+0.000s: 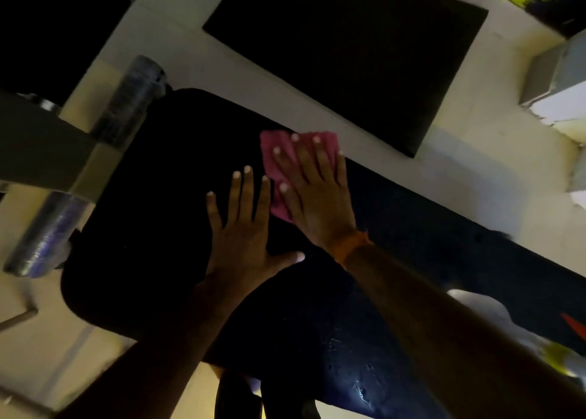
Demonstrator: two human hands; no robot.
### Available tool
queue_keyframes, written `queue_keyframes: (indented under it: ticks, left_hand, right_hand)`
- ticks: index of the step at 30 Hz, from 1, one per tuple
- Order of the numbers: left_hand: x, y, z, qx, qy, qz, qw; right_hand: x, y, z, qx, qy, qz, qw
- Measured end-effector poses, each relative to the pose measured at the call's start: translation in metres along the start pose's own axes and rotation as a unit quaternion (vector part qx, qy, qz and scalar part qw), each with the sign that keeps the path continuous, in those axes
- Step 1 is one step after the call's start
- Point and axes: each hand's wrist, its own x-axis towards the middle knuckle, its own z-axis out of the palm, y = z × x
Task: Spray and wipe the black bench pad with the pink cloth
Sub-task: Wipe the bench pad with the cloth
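Under the right hand (317,193) lies the pink cloth (273,168), folded, on the black bench pad (152,196), close to the pad's far edge. This hand is flat, its fingers straight and a little spread, and the palm presses the cloth down. The upper and left parts of the cloth show past the fingertips and the thumb. On the right wrist sits an orange band (352,244).

Just beside it, on the left, the left hand (244,228) rests flat on the bare pad. Its fingers are spread wide, the thumb points toward the right forearm, and it holds nothing. The 2 hands are near each other, but I cannot tell if they touch.

Nearer than the hands, between the 2 forearms, the pad surface shines with small wet spots.

Left of the left hand are 2 chrome bars (130,101), with a grey frame piece (41,152) across them. Beyond the right hand a black mat (345,47) lies on the pale floor (475,152), apart from the pad. Far to the right of it stands a grey box (558,79). By the right forearm a blurred white and yellow thing (555,352) is seen; I cannot tell what it is.
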Motion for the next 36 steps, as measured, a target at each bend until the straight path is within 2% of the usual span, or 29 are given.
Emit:
queue_keyframes:
  ticks: [1,2,6,7,8,11,13,16,17,20,21,23,26,27,31,32,35,36]
  left_hand:
    - [0.000,0.002,0.000,0.000,0.001,0.014,1.000]
    - [0.000,0.005,-0.001,0.002,-0.004,0.032,0.999]
    - [0.003,0.025,0.004,0.004,-0.033,0.073,0.997]
    - [0.005,0.029,0.005,0.004,-0.037,0.069,0.997]
    - [0.005,0.031,0.006,0.003,-0.036,0.064,0.997]
    - [0.005,0.032,0.005,0.004,-0.035,0.059,0.998]
    - [0.004,0.034,0.005,0.006,-0.045,0.064,0.997]
    - [0.006,0.045,0.006,0.010,-0.057,0.076,0.995]
    - [0.007,0.050,0.006,0.008,-0.059,0.075,0.995]
    - [0.007,0.063,0.009,-0.003,-0.065,0.078,0.995]
    - [0.007,0.066,0.009,-0.006,-0.066,0.084,0.994]
    - [0.007,0.069,0.010,-0.005,-0.067,0.089,0.994]
    - [0.006,0.070,0.013,0.005,-0.059,0.100,0.993]
    - [0.006,0.069,0.014,0.007,-0.057,0.104,0.993]
    - [0.005,0.070,0.013,0.007,-0.060,0.125,0.990]
    - [0.004,0.071,0.012,0.008,-0.064,0.133,0.989]
    - [0.006,0.079,0.012,0.010,-0.073,0.169,0.983]
    - [0.007,0.082,0.012,0.010,-0.074,0.178,0.981]
  right_hand:
    - [-0.017,0.016,0.000,-0.009,-0.007,-0.028,1.000]
    - [-0.032,0.032,-0.001,-0.013,-0.008,-0.016,1.000]
    - [-0.020,0.036,0.001,0.005,0.028,0.167,0.986]
    - [-0.012,0.029,0.000,0.014,0.024,0.182,0.983]
    - [-0.011,0.025,0.000,0.017,0.021,0.166,0.986]
    - [-0.051,0.046,-0.002,-0.005,-0.002,0.042,0.999]
    - [-0.070,0.067,-0.004,-0.014,0.005,0.079,0.997]
    - [-0.039,0.056,-0.007,0.020,0.033,0.219,0.975]
    - [-0.032,0.049,-0.007,0.028,0.034,0.217,0.975]
    - [-0.063,0.055,-0.002,0.000,0.024,0.100,0.995]
    - [-0.083,0.066,-0.002,-0.008,0.016,0.092,0.996]
    - [-0.103,0.082,-0.001,-0.011,0.027,0.155,0.988]
    - [-0.078,0.065,0.001,0.006,0.038,0.273,0.961]
    - [-0.070,0.054,0.003,0.016,0.038,0.266,0.963]
    - [-0.099,0.059,0.006,0.004,0.027,0.130,0.991]
    - [-0.106,0.069,0.005,-0.004,0.028,0.143,0.989]
    - [-0.087,0.079,0.001,0.025,0.059,0.303,0.951]
    - [-0.079,0.076,-0.001,0.041,0.061,0.331,0.941]
